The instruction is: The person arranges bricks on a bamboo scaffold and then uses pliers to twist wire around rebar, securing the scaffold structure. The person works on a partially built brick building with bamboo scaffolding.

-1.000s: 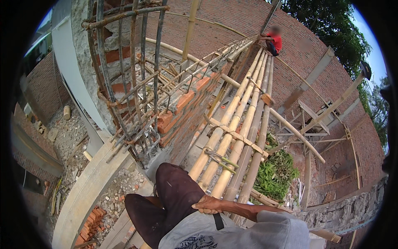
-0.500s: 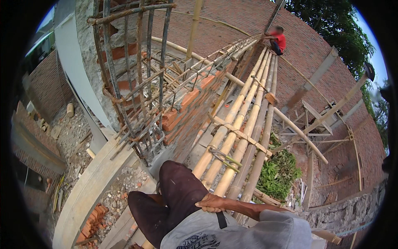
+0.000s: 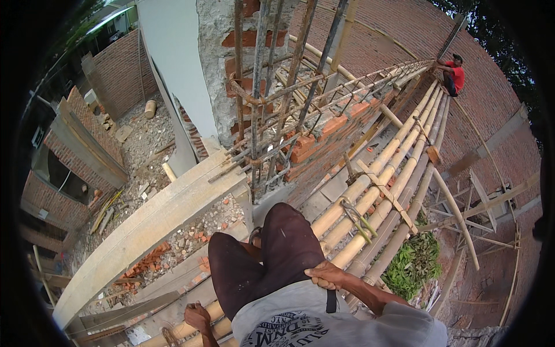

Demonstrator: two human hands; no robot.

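Dark trousered knees are bent in front of me as I sit on bamboo poles. My right hand (image 3: 325, 275) is closed against the trousers (image 3: 292, 243) at my hip, beside the shirt's hem. Whatever its fingers grip is hidden. Down at the lower left, my left hand (image 3: 198, 317) is beside a bamboo pole (image 3: 214, 310), its fingers curled and their undersides out of sight. Ahead on the right, a walkway of long bamboo poles (image 3: 364, 199) stretches away, tied with a crosspiece (image 3: 386, 194) and a green strap (image 3: 359, 221).
Upright rusty rebar (image 3: 277, 98) rises by a concrete column ahead. A curved concrete beam (image 3: 144, 225) runs down on the left above rubble (image 3: 199, 222). A low brick wall (image 3: 332, 136) borders the walkway. A person in red (image 3: 455, 77) crouches at its far end. Leaves (image 3: 411, 263) lie below right.
My view has swung left, so the scene sits further right and more of the left side shows. My left hand has come into view; my right stays at my hip.
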